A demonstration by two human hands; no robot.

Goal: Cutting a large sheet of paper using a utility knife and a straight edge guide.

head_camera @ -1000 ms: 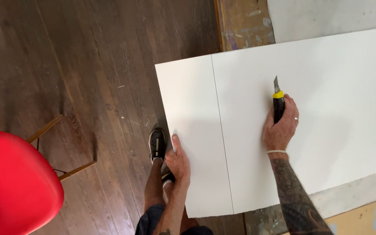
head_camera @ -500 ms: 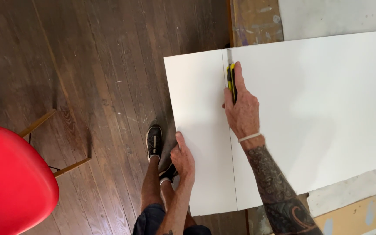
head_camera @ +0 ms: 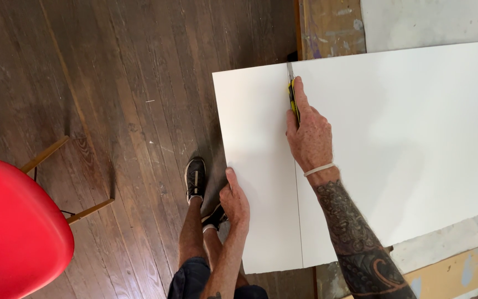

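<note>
Lying over the desk edge, a white board (head_camera: 394, 144) is gripped by the left hand (head_camera: 234, 202); a knife (head_camera: 292, 94) is clasped by the right hand (head_camera: 308, 135).

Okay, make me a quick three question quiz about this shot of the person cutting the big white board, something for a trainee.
1. Which hand holds the yellow utility knife?
2. True or false: the left hand grips the white board at its overhanging near-left edge.
3. What stands on the wooden floor at far left: A red chair, B blue bucket, C ladder?

Key: 1 right hand; 2 true; 3 A.
</note>
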